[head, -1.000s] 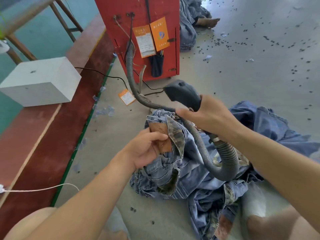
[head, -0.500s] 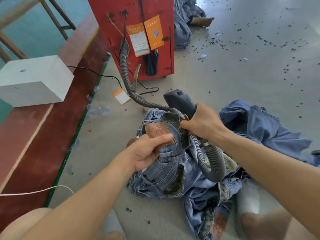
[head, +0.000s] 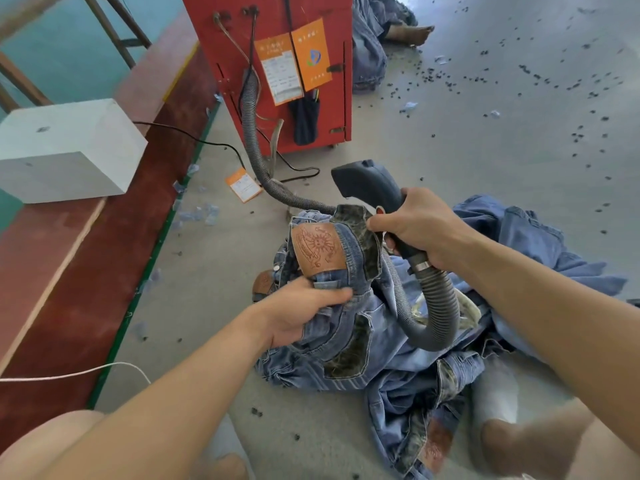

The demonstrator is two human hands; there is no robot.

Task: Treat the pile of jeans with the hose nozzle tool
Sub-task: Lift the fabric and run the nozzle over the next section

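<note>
Two hands are working mid-frame: the left hand [head: 304, 311] is gripping the waistband of the top pair in the pile of jeans [head: 408, 344], fingers curled into the denim, while the right hand [head: 420, 230] is wrapping the handle of the hose nozzle tool [head: 369, 187]. Nozzle head is pointing toward upper left, sitting just above and right of the leather patch [head: 317, 249], long axis running down-right into the corrugated hose [head: 436, 306]. Versus half a second back, the nozzle is sitting higher off the waistband and the patch is turned more fully to camera.
</note>
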